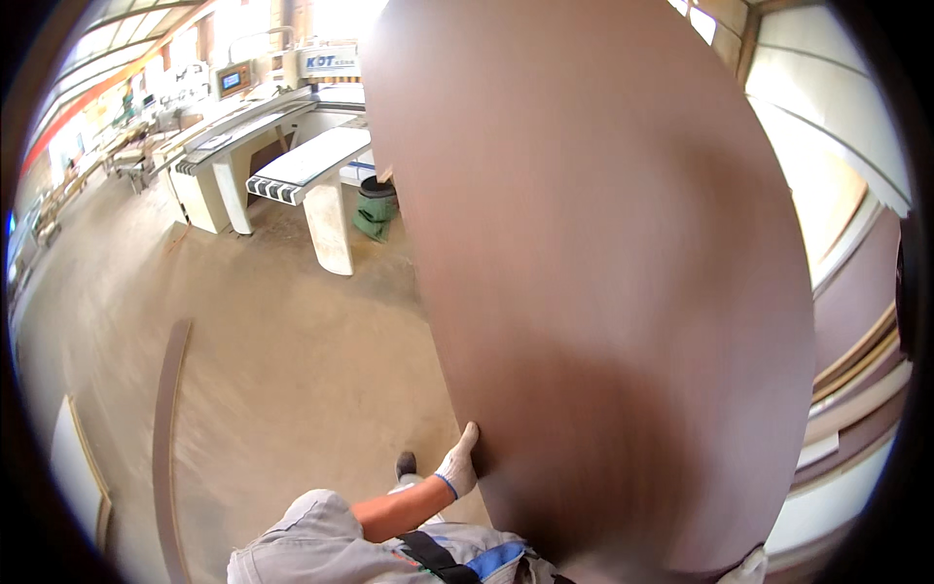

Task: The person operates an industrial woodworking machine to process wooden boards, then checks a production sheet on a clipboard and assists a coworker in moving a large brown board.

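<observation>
A large brown board [603, 243] stands tall right in front of me and fills most of the middle and right of the view. My left hand [457, 467], in a white glove with a blue cuff, grips its left edge; the thumb lies against the front face and the fingers go out of sight behind. At the lower right corner of the board, a small part of my gloved right hand [749, 566] shows, closed on the edge, most of it cut off by the frame.
A white panel saw [311, 156] with a screen stands ahead to the left, a green bin [376, 209] beside it. On the left, a narrow brown strip [167, 438] and a pale panel [78, 467] stand out against the floor. Stacked boards [856, 389] line the right side.
</observation>
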{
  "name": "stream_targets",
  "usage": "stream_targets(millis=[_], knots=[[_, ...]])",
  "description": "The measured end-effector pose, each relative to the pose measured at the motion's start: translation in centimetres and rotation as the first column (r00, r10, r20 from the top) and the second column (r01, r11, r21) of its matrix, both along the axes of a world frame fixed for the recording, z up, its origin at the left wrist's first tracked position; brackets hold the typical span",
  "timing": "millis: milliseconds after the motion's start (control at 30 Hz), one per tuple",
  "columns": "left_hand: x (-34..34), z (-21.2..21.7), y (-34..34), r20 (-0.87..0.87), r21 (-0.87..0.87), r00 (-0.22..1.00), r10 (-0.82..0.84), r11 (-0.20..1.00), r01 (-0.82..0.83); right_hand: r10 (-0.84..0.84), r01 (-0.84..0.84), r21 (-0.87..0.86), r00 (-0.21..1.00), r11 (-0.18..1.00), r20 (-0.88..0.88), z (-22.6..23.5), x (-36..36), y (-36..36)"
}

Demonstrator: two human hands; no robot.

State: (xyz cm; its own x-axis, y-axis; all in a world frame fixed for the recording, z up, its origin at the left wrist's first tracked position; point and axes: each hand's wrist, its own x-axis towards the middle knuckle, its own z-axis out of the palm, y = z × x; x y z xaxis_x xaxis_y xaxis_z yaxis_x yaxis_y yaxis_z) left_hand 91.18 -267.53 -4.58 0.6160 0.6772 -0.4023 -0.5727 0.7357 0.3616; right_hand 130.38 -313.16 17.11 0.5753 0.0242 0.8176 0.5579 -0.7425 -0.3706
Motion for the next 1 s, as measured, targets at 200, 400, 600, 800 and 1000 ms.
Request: stream_targets(millis=[200, 400, 600, 800, 1000], knots=[[-4.8, 3.3, 11.3, -0.067, -0.168, 0.993, 0.093, 0.98, -0.103, 0.431, -0.452, -0.043, 0.871, 0.891, -0.237, 14.5, 2.8, 31.2], [-11.4, 3.9, 27.2, -0.181, 0.103, 0.981, 0.074, 0.993, -0.056, 0.349, -0.469, -0.293, 0.857, 0.833, -0.379, 14.4, 2.0, 66.8], [-12.8, 10.0, 41.2, -0.19, -0.316, 0.956, 0.224, 0.908, -0.275, 0.361, -0.61, -0.464, 0.775, 0.642, -0.519, 4.0, 3.8, 94.9], [-14.4, 8.0, 55.4, -0.225, -0.261, 0.921, 0.318, 0.891, -0.372, 0.236, -0.721, -0.487, 0.65, 0.493, -0.722, -4.6, 3.9, 119.5], [-14.1, 6.8, 68.9, -0.353, -0.319, 0.872, 0.339, 0.833, -0.453, 0.196, -0.8, -0.482, 0.569, 0.358, -0.798, -8.7, 2.6, 138.4]])
